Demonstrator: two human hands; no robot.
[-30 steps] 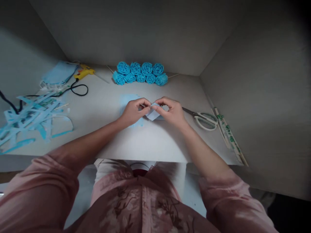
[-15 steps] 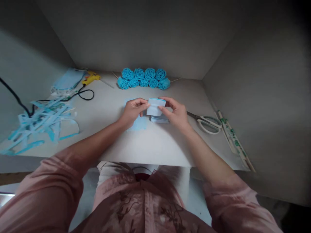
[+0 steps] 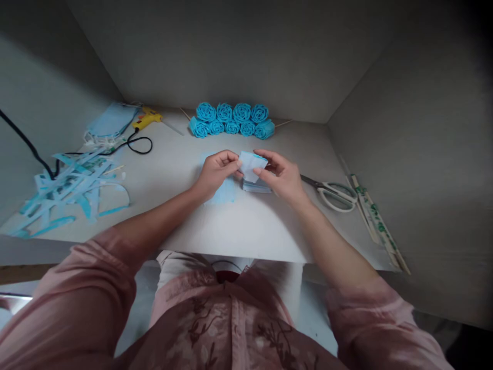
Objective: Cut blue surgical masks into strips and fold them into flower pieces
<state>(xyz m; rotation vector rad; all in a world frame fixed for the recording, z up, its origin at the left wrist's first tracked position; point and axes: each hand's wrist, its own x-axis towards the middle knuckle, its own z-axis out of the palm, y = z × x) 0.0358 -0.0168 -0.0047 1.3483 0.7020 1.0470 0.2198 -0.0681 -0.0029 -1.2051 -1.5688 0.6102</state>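
A small light-blue fabric piece (image 3: 250, 165) with a brighter blue upper edge is held up between both hands. My left hand (image 3: 219, 172) pinches its left edge between thumb and fingers. On the other side, my right hand (image 3: 283, 176) grips it with the thumb on the near face and the fingers behind. Just below it on the table lies a stack of similar cut pieces (image 3: 257, 187), partly covered by the hands. Beneath my left hand a flat pale-blue sheet (image 3: 221, 194) shows in part.
Blue rolled roses (image 3: 231, 127) line the back. At left are a yellow glue gun (image 3: 147, 121) with a black cord, a pile of face masks (image 3: 111, 121) and tangled blue strips (image 3: 73, 190). Scissors (image 3: 335, 195) and green-marked sticks (image 3: 379, 221) lie at right.
The fabric piece has tilted, its right side dropping lower, while both hands keep hold of it. The whole view has shifted slightly.
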